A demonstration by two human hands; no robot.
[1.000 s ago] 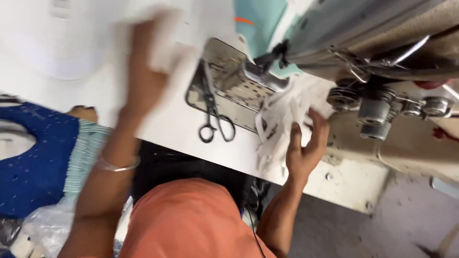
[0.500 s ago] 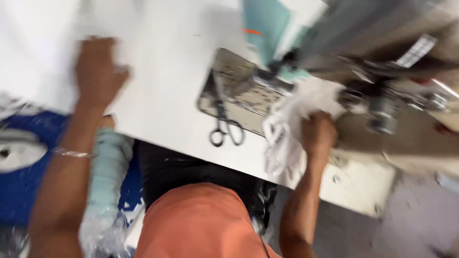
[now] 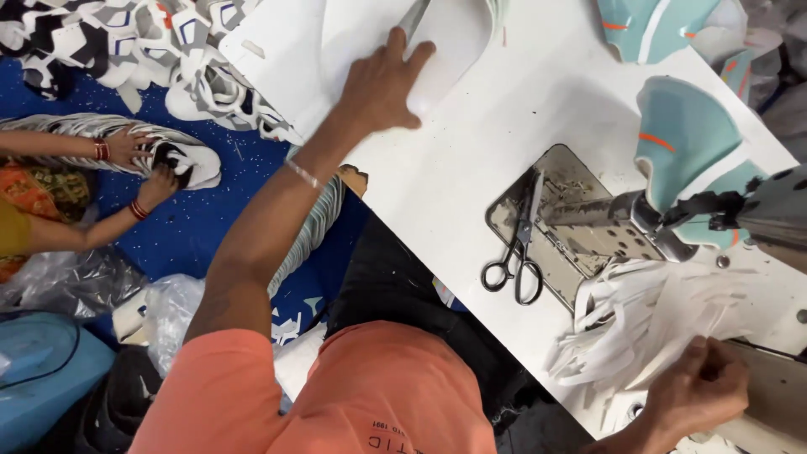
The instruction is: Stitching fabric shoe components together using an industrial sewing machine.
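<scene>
White worktable (image 3: 471,176) running diagonally through the shot, blue floor covering (image 3: 210,227) underneath on the left, sewing machine (image 3: 756,210) off to the right. Looks like a shoe-upper workshop.

Left hand (image 3: 382,84) stretched far across the table, fingers spread and pressed flat on a white cut piece (image 3: 445,42) near the far edge. Probably pinning it down so it slides instead of lifting (flat palm, no pinch). Long axis of that piece roughly away from the body, curved end pointing toward the top of the frame.

Right hand (image 3: 702,391) down at the near right corner, curled into a loose fist around the tail of a bundle of white strips (image 3: 647,324). Strips fanning up and left from the grip toward the machine's metal plate (image 3: 572,235), so long axis diagonal. Exactly how many fingers are clamping: can't tell.

Scissors (image 3: 514,256) parked on the plate, handles toward the body, blades pointing away. Handy for a quick grab, presumably.

Teal upper pieces (image 3: 689,143) on the machine. Another person's hands (image 3: 139,168) on a white-and-black shoe piece (image 3: 181,160) at left, next to a heap of similar pieces (image 3: 168,50).
</scene>
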